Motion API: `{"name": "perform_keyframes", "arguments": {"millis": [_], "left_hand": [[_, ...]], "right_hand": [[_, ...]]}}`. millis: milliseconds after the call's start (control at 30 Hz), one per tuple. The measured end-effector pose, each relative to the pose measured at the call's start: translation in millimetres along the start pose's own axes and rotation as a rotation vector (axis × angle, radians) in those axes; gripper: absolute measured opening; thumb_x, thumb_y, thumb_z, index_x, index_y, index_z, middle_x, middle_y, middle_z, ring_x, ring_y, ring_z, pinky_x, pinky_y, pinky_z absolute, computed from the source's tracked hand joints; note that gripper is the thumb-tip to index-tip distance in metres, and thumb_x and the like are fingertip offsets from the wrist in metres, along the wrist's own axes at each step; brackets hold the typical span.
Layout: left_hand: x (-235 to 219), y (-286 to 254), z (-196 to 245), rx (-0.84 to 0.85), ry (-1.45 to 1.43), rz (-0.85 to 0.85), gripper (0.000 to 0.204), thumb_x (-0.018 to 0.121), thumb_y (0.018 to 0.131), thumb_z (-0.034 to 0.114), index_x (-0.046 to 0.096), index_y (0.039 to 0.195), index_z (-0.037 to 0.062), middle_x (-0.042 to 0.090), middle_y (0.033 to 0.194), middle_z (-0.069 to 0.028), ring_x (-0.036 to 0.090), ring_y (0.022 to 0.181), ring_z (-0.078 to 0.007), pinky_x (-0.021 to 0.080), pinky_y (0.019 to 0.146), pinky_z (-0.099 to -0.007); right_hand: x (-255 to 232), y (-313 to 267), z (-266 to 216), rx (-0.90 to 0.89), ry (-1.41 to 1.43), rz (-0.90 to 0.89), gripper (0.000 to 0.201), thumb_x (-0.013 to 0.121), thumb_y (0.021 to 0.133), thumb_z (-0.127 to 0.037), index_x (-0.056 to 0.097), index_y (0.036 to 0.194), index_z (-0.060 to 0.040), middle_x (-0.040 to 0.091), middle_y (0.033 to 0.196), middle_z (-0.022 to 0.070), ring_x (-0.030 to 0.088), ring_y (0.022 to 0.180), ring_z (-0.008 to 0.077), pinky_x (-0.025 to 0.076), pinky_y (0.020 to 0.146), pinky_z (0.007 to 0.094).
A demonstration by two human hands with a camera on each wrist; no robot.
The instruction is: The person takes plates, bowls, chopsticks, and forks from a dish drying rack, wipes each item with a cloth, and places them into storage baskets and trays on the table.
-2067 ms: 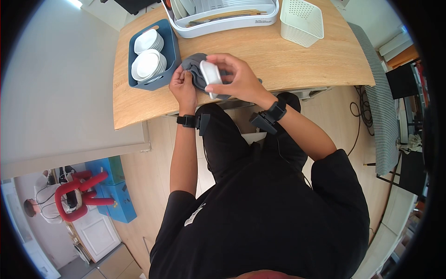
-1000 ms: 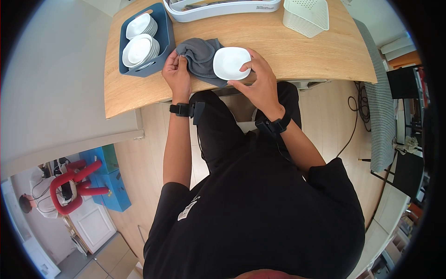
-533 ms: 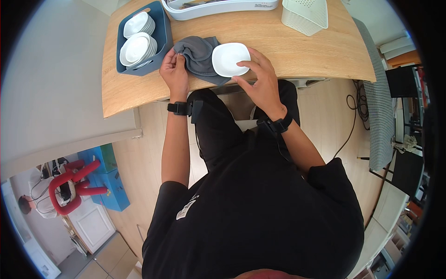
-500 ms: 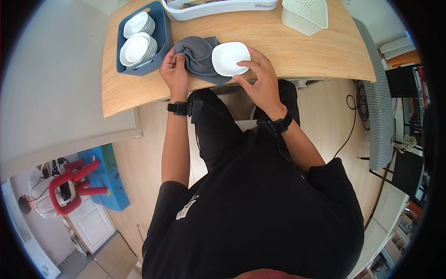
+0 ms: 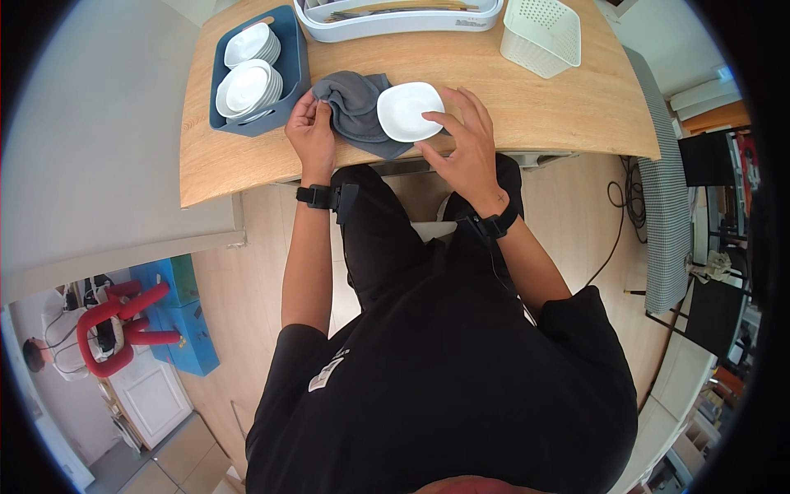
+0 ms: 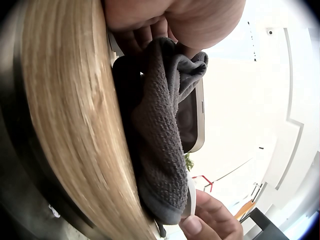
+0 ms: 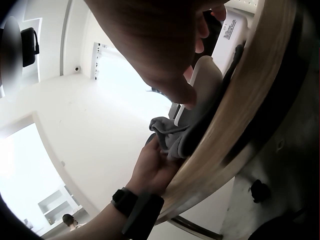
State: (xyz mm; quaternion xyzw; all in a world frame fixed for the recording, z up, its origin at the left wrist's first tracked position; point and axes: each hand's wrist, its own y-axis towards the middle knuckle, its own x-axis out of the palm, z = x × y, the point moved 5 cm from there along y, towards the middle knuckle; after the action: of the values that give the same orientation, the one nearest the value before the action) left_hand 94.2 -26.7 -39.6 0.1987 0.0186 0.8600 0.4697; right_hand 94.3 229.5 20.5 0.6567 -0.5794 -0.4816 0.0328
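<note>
A small white dish [image 5: 403, 111] with rounded corners lies face up over the right part of a bunched grey cloth [image 5: 354, 103]. My right hand [image 5: 467, 148] pinches the dish at its right side, one fingertip inside the rim and the thumb at the near edge. The left wrist view shows the right thumb [image 6: 192, 226] right at the dish's edge. My left hand [image 5: 313, 140] pinches the cloth's left end between thumb and fingers. From the left wrist the terry cloth [image 6: 160, 130] hides most of the dish.
Left of the cloth stands a blue bin [image 5: 300, 62] with stacked white dishes [image 5: 251, 86]. At the back are a white rack [image 5: 395, 31] and a cream perforated basket [image 5: 541, 41]. The wooden table's front edge [image 5: 568, 148] runs close by the hands.
The dish was tipped on edge over the cloth two seconds ago; it has turned face up and moved right with my right hand. My left hand keeps its hold on the cloth.
</note>
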Motion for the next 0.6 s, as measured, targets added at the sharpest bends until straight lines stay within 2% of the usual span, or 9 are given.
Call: {"name": "perform_keyframes", "arguments": {"millis": [100, 167, 200, 233, 300, 333, 367, 467, 600], "left_hand": [[1.7, -0.7, 2.0, -0.017, 0.027, -0.006, 0.032, 0.055, 0.095, -0.002, 0.054, 0.126, -0.0103, 0.066, 0.113, -0.0115, 0.063, 0.099, -0.0128, 0.048, 0.088, -0.0239], [3.1, -2.2, 4.7, -0.023, 0.043, -0.016, 0.034, 0.052, 0.096, -0.001, 0.051, 0.129, -0.0112, 0.064, 0.118, -0.0130, 0.062, 0.104, -0.0154, 0.048, 0.092, -0.0269], [3.2, -3.2, 5.8, -0.042, 0.074, 0.003, 0.035, 0.054, 0.096, -0.001, 0.051, 0.129, -0.0113, 0.064, 0.118, -0.0131, 0.061, 0.105, -0.0159, 0.048, 0.093, -0.0272], [3.3, -4.5, 6.6, -0.062, 0.104, 0.023, 0.035, 0.055, 0.095, 0.000, 0.051, 0.128, -0.0115, 0.064, 0.118, -0.0133, 0.061, 0.106, -0.0163, 0.047, 0.093, -0.0275], [2.4, -4.0, 5.1, -0.070, 0.069, 0.051, 0.034, 0.055, 0.095, -0.001, 0.053, 0.127, -0.0109, 0.064, 0.119, -0.0137, 0.061, 0.107, -0.0163, 0.048, 0.093, -0.0275], [1.8, -3.0, 2.7, -0.045, 0.035, 0.039, 0.031, 0.057, 0.094, -0.002, 0.056, 0.124, -0.0094, 0.066, 0.113, -0.0116, 0.063, 0.101, -0.0132, 0.049, 0.088, -0.0244], [1.0, -1.7, 0.6, -0.020, 0.002, 0.027, 0.027, 0.058, 0.094, -0.002, 0.059, 0.121, -0.0080, 0.069, 0.108, -0.0094, 0.064, 0.094, -0.0101, 0.050, 0.084, -0.0213], [1.1, -1.5, -0.1, -0.024, 0.003, 0.025, 0.027, 0.058, 0.094, -0.001, 0.060, 0.121, -0.0078, 0.069, 0.108, -0.0091, 0.064, 0.095, -0.0099, 0.051, 0.084, -0.0212], [1.0, -1.5, -1.2, -0.018, -0.009, 0.013, 0.027, 0.059, 0.095, -0.001, 0.060, 0.121, -0.0079, 0.069, 0.108, -0.0082, 0.064, 0.094, -0.0093, 0.051, 0.084, -0.0209]], "right_hand": [[-3.8, 8.7, -4.3, -0.062, -0.007, -0.034, 0.031, 0.080, 0.066, -0.014, 0.070, 0.096, -0.0115, 0.058, 0.126, 0.0084, 0.045, 0.125, 0.0331, 0.034, 0.107, 0.0468], [2.9, 10.0, -4.6, -0.139, -0.040, -0.139, 0.028, 0.081, 0.065, -0.016, 0.071, 0.090, -0.0121, 0.061, 0.116, 0.0047, 0.048, 0.118, 0.0304, 0.032, 0.107, 0.0479], [5.2, 10.4, -4.6, -0.170, -0.022, -0.117, 0.024, 0.081, 0.066, -0.016, 0.072, 0.088, -0.0136, 0.064, 0.102, 0.0007, 0.051, 0.109, 0.0261, 0.030, 0.108, 0.0496], [6.5, 10.7, -4.7, -0.191, -0.031, -0.122, 0.024, 0.081, 0.066, -0.016, 0.072, 0.088, -0.0136, 0.064, 0.102, 0.0007, 0.051, 0.109, 0.0261, 0.030, 0.108, 0.0496], [14.6, 10.9, -1.1, -0.147, -0.098, -0.291, 0.024, 0.082, 0.067, -0.015, 0.074, 0.090, -0.0149, 0.068, 0.094, -0.0010, 0.056, 0.102, 0.0226, 0.031, 0.107, 0.0516], [15.2, 12.4, -1.8, -0.179, -0.107, -0.276, 0.024, 0.079, 0.071, -0.013, 0.074, 0.094, -0.0166, 0.067, 0.088, -0.0018, 0.058, 0.095, 0.0190, 0.030, 0.107, 0.0526], [15.0, 14.5, -2.8, -0.198, -0.119, -0.284, 0.024, 0.079, 0.071, -0.013, 0.074, 0.094, -0.0166, 0.067, 0.088, -0.0018, 0.058, 0.095, 0.0190, 0.030, 0.107, 0.0526], [11.8, 22.0, -4.9, -0.243, -0.144, -0.341, 0.024, 0.073, 0.078, -0.010, 0.072, 0.101, -0.0165, 0.066, 0.086, -0.0005, 0.061, 0.087, 0.0185, 0.029, 0.108, 0.0496], [4.7, 36.5, -1.8, -0.281, -0.153, -0.363, 0.020, 0.071, 0.081, -0.011, 0.071, 0.101, -0.0123, 0.066, 0.087, 0.0024, 0.062, 0.086, 0.0217, 0.031, 0.107, 0.0480]]}}
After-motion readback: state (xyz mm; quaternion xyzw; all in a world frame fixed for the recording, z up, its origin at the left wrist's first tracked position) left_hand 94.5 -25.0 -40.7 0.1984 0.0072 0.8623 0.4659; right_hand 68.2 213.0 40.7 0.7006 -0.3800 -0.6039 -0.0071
